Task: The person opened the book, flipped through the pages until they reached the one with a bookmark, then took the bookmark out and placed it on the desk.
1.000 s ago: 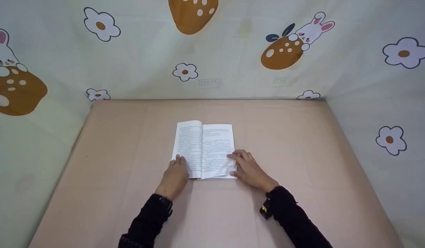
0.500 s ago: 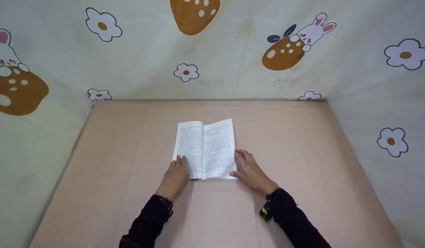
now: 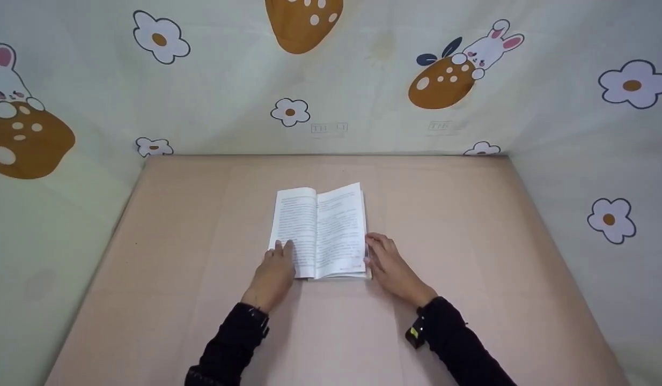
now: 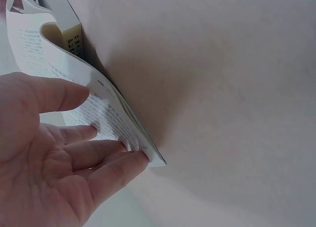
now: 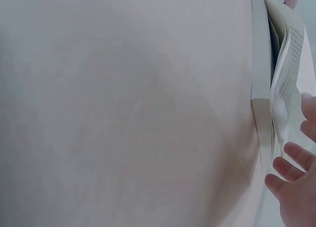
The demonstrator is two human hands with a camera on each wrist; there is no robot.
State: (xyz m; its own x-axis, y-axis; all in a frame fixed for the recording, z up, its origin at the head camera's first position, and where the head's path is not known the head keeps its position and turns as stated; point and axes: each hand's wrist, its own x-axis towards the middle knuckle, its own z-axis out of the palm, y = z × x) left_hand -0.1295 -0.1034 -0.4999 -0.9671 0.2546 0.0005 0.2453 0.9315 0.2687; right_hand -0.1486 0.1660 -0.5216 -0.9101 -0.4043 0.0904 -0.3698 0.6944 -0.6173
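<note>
An open book [image 3: 296, 217] with printed text lies in the middle of the table. My left hand [image 3: 273, 276] rests on the lower part of its left page, and the left wrist view shows the fingers [image 4: 111, 172] fairly straight against the paper, thumb apart from them. Beside the book's right edge is my right hand [image 3: 395, 273], its fingertips near or touching the lifted right page [image 3: 339, 230]. In the right wrist view, its fingers [image 5: 289, 170] are extended and spread close to the bowed pages [image 5: 284, 89]; firm contact cannot be made out.
Beige covering spreads over the table [image 3: 175, 225]. Behind it and along both sides hangs a pale cloth [image 3: 223, 69] printed with flowers, rabbits and brown spotted shapes. A dark device [image 3: 415, 332] is strapped at the right wrist.
The right page, its lower corner curled earlier, has risen at its outer edge and top corner. My right thumb has moved off that lower corner. The left hand has stayed put.
</note>
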